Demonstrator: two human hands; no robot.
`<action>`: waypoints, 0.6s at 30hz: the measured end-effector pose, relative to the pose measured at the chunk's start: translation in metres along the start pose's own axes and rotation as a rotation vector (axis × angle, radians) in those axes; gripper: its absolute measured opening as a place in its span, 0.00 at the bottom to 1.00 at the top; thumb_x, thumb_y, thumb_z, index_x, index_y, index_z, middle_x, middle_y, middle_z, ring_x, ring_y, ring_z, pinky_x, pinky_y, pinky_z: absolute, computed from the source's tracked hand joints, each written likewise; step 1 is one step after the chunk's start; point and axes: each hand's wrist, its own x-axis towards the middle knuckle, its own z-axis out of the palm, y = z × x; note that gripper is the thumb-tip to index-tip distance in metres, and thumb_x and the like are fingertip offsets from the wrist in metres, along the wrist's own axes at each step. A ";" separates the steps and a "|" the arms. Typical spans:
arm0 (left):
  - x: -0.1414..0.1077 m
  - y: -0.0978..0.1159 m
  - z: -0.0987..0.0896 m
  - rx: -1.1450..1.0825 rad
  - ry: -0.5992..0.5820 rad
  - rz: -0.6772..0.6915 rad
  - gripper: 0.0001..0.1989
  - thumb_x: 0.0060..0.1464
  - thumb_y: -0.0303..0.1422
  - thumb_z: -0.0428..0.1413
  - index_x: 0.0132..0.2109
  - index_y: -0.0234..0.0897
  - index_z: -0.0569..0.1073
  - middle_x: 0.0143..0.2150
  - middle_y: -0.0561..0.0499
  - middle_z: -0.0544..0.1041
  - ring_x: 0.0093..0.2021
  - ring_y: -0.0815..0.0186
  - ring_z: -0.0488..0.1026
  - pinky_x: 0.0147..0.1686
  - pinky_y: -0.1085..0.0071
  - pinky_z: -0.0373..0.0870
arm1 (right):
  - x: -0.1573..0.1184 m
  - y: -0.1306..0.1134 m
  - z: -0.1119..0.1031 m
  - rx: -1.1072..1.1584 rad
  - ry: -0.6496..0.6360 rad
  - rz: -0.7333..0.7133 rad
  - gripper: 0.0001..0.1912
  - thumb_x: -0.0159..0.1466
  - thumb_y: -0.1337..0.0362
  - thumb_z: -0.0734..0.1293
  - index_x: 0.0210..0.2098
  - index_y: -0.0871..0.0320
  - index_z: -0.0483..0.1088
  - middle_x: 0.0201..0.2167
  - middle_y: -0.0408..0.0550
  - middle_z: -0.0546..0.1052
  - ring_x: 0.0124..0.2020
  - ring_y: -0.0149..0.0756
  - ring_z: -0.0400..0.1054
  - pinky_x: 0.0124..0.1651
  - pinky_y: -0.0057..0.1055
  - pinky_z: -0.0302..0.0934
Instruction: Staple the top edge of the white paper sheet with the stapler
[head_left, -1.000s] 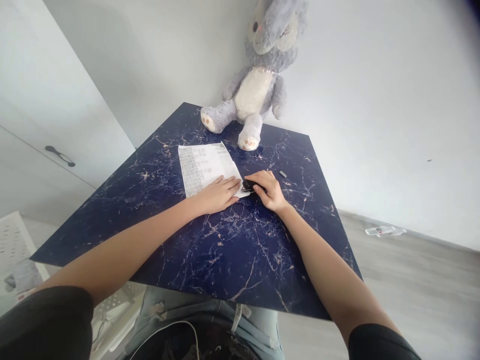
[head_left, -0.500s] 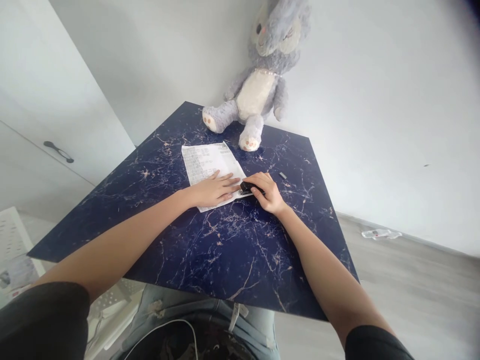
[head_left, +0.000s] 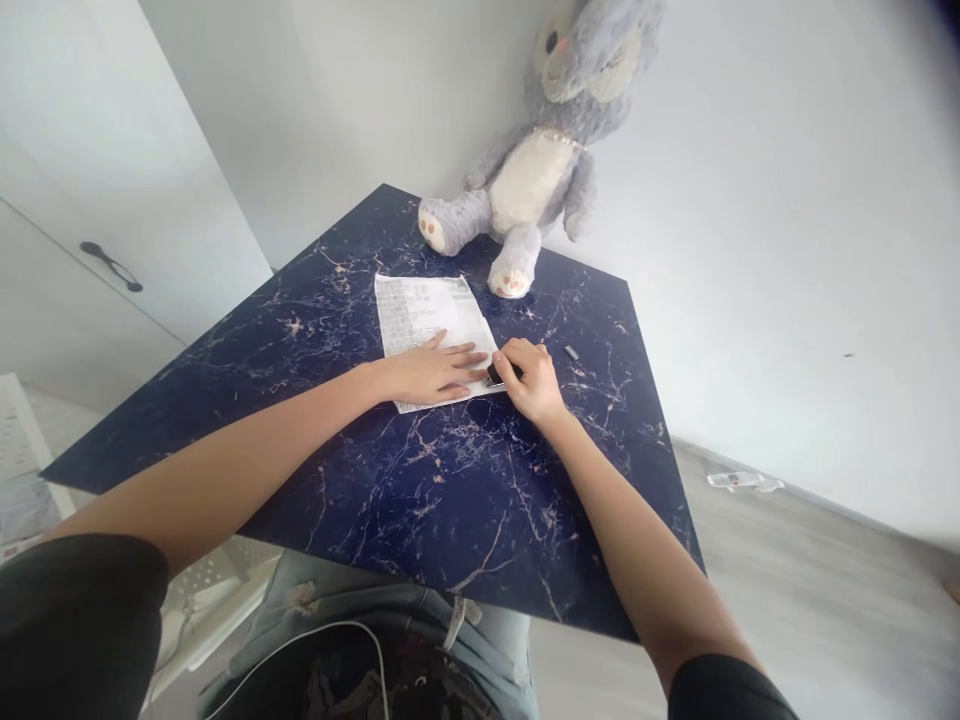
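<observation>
A printed sheet of paper lies on the dark blue marbled table. My left hand rests flat on its lower part, fingers spread. Closed around a small black stapler, my right hand is at the paper's lower right edge. The stapler's front end points toward my left fingertips and sits over the paper. Most of its body is hidden under my right hand. To the right of that hand lies a small grey strip, apparently staples.
A large grey plush toy sits at the back of the table against the wall. At the left stands a white cabinet with a dark handle. Clear plastic packaging lies on the floor at the right.
My right hand has closed into a tighter grip over the stapler, with the thumb now on top. My left hand stays flat on the paper. The whole view has shifted slightly.
</observation>
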 end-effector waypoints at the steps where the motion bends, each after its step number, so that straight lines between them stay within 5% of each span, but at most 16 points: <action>1: 0.001 0.000 0.000 -0.006 0.006 0.002 0.29 0.74 0.49 0.40 0.77 0.55 0.58 0.81 0.53 0.48 0.81 0.55 0.42 0.76 0.45 0.29 | 0.001 -0.001 0.000 -0.008 0.006 0.011 0.24 0.78 0.56 0.58 0.26 0.55 0.68 0.29 0.46 0.74 0.35 0.38 0.68 0.44 0.39 0.53; 7: 0.003 -0.004 0.001 -0.073 0.054 0.030 0.31 0.73 0.47 0.44 0.79 0.54 0.52 0.80 0.52 0.50 0.80 0.52 0.46 0.76 0.44 0.33 | 0.000 -0.013 0.003 -0.079 0.091 0.042 0.20 0.78 0.56 0.56 0.39 0.54 0.76 0.41 0.50 0.80 0.44 0.42 0.72 0.52 0.42 0.56; 18: 0.004 -0.004 0.001 -0.082 0.064 0.026 0.31 0.72 0.48 0.45 0.77 0.51 0.57 0.80 0.50 0.52 0.80 0.53 0.44 0.76 0.44 0.27 | -0.003 -0.022 0.013 -0.292 -0.047 -0.029 0.16 0.77 0.61 0.57 0.45 0.54 0.77 0.46 0.52 0.82 0.45 0.45 0.72 0.54 0.44 0.53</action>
